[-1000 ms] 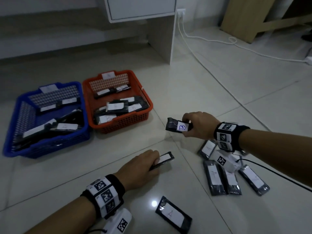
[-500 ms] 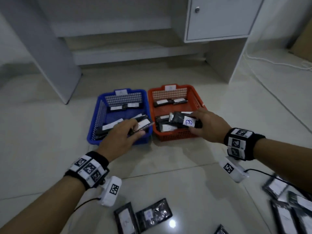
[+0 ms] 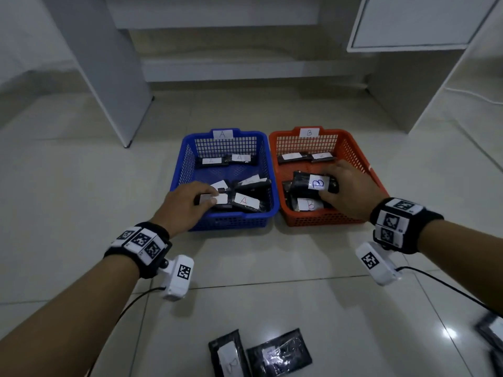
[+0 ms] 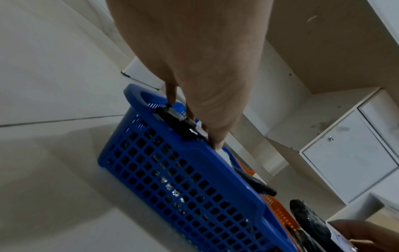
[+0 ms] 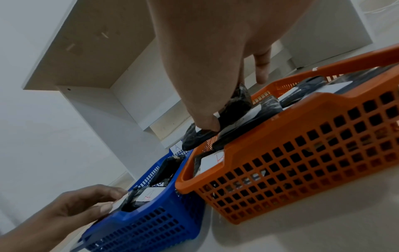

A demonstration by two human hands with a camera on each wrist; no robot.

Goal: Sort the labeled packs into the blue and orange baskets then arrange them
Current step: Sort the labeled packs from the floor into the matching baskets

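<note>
A blue basket [image 3: 190, 148] tagged A and an orange basket [image 3: 351, 148] tagged B stand side by side on the floor, each with several black labeled packs inside. My left hand [image 3: 185, 205] reaches over the blue basket's [image 4: 194, 179] near rim and pinches a black pack with a white label [image 3: 217, 199] [image 4: 175, 117]. My right hand [image 3: 345, 191] is over the orange basket [image 5: 302, 145] and grips a black pack marked B [image 3: 315, 182] [image 5: 233, 109] between thumb and fingers.
Two loose packs [image 3: 231, 355] [image 3: 280, 352] lie on the floor tiles near me, and more [image 3: 492, 333] at the right edge. White desk legs [image 3: 109, 77] and a cabinet [image 3: 408, 23] stand behind the baskets. Wrist camera cables [image 3: 449, 289] trail over the floor.
Both hands carried their packs from the floor pile to the baskets. They now sit lower inside them, left in the blue, right in the orange. My head has moved closer.
</note>
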